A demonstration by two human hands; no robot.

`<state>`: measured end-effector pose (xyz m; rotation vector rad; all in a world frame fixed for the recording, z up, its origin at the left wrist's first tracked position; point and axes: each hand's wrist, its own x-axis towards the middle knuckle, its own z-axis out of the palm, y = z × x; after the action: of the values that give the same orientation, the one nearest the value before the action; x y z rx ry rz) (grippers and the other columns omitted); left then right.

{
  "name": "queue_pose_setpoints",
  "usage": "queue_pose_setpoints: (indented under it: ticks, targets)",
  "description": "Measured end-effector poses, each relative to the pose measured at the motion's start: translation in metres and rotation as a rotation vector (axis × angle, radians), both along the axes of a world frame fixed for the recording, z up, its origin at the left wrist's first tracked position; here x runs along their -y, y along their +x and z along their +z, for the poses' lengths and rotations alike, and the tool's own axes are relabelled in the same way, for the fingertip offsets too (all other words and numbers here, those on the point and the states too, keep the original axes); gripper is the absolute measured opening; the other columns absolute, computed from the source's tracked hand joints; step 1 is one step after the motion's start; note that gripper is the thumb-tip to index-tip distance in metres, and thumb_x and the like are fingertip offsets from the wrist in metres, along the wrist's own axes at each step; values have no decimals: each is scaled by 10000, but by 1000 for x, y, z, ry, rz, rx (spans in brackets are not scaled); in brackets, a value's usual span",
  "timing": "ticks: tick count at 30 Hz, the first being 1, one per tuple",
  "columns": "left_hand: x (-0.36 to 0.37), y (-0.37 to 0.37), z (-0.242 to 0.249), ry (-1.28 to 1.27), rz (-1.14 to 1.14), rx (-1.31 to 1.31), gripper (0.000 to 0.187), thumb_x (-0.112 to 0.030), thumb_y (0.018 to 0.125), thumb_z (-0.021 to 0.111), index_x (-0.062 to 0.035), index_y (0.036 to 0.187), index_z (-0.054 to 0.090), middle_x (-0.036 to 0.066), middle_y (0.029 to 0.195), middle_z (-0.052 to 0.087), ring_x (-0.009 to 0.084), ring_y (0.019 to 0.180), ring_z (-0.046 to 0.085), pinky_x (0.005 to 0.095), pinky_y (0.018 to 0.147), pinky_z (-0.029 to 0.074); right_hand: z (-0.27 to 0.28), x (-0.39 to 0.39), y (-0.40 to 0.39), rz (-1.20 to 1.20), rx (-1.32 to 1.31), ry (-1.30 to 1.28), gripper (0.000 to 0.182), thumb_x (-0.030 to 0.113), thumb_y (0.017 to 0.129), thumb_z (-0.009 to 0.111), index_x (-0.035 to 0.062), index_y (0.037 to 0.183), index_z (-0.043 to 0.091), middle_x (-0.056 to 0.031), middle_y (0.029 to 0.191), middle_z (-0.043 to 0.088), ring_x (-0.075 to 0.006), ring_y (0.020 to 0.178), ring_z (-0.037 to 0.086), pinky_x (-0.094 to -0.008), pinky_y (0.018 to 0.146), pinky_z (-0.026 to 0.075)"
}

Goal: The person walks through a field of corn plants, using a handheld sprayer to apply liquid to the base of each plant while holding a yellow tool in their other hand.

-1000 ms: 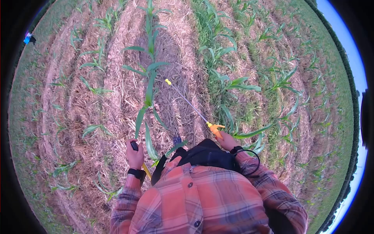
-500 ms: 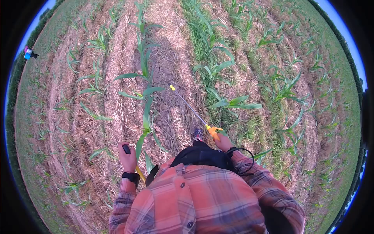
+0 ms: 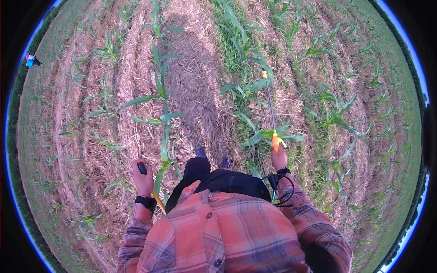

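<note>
My right hand (image 3: 279, 159) is closed around the yellow-orange trigger handle of a spray wand (image 3: 271, 102). The wand's thin metal tube points forward and slightly left, ending in a yellow nozzle (image 3: 265, 74) above the green strip of plants. At the left, my left hand (image 3: 144, 183) is wrapped round a pump lever (image 3: 142, 168); its black grip end pokes out above the fist, and a yellow rod shows below the wrist. Beside that hand stands a young corn plant (image 3: 165, 145). Whatever the lever joins is out of sight.
Rows of young corn run away from me over straw-covered soil (image 3: 193, 86). Grassy weeds grow along the row at right. My shoes (image 3: 226, 163) show below. Another person (image 3: 31, 59) is far off at the left edge. A black cable (image 3: 291, 193) loops by my right wrist.
The wand has swung to the right with my right hand, its nozzle moving from the bare lane to over the weedy row. Both feet now show, and the plants have shifted slightly.
</note>
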<state>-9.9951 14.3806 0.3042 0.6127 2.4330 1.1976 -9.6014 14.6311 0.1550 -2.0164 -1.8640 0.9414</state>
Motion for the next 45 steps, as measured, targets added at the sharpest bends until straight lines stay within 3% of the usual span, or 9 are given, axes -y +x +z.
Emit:
queue_pose_setpoints:
  ticks: [5, 8, 14, 16, 23, 32, 37, 42, 45]
  targets:
    - [-36, -40, -15, -38, 13, 1, 198, -29, 717, 550, -60, 897, 473, 19, 638, 439, 92, 541, 407, 253, 496, 359, -47, -23, -26, 23, -45, -35, 279, 270, 751, 555, 8, 842, 531, -133, 625, 571, -301, 604, 567, -385, 564, 425]
    - [-55, -72, -35, 53, -4, -70, 194, -26, 714, 552, -59, 889, 475, 18, 620, 435, 96, 523, 404, 254, 490, 360, -24, -33, -79, 172, 31, 43, 270, 259, 746, 568, 5, 830, 533, -112, 601, 552, -254, 571, 556, -377, 543, 418]
    - [-72, -133, -37, 32, -13, -79, 201, -10, 747, 526, -89, 909, 438, 1, 629, 404, 72, 419, 387, 217, 354, 336, -3, -62, -178, 471, -19, -91, 291, 294, 762, 538, 29, 883, 533, -195, 714, 560, -367, 667, 545, -410, 578, 414]
    - [-83, -146, -24, 33, 64, 91, 196, -54, 729, 550, -66, 904, 462, 7, 609, 412, 97, 541, 394, 263, 498, 346, 15, -67, -211, 493, 5, -153, 293, 303, 762, 540, 51, 913, 525, -189, 716, 562, -365, 671, 546, -420, 585, 414]
    - [-116, -177, -26, 42, 86, 166, 202, -42, 730, 545, -65, 912, 460, 4, 638, 430, 89, 574, 416, 243, 527, 366, 28, -100, -264, 850, -169, -169, 300, 306, 781, 537, 74, 967, 505, -158, 692, 566, -334, 629, 548, -398, 568, 418]
    - [-193, -225, -22, 50, 105, 114, 204, -14, 724, 532, -63, 903, 448, 13, 687, 415, 87, 569, 394, 248, 498, 351, 2, -186, -298, 574, -115, -173, 299, 291, 761, 559, 49, 933, 527, -181, 713, 571, -344, 668, 564, -410, 587, 428]
    - [-278, -248, -20, 55, -45, -193, 206, -20, 711, 546, -54, 898, 465, 24, 684, 441, 110, 581, 411, 258, 532, 359, -14, -257, -296, 415, -73, -113, 318, 310, 757, 550, 24, 894, 514, -205, 714, 562, -369, 713, 556, -426, 596, 418]
    - [-348, -256, -4, -93, 18, -19, 211, -27, 718, 534, -58, 915, 468, 33, 730, 450, 122, 607, 416, 267, 563, 367, -11, -329, -286, 306, -68, -37, 280, 292, 763, 533, 41, 882, 507, -224, 741, 571, -403, 727, 552, -469, 613, 426]
    - [-373, -263, -4, -3, 15, -72, 210, -26, 718, 531, -66, 913, 463, 21, 678, 433, 118, 601, 422, 276, 552, 366, -17, -367, -284, 164, -85, 44, 256, 264, 759, 544, 23, 840, 512, -186, 679, 568, -359, 653, 559, -407, 565, 419]
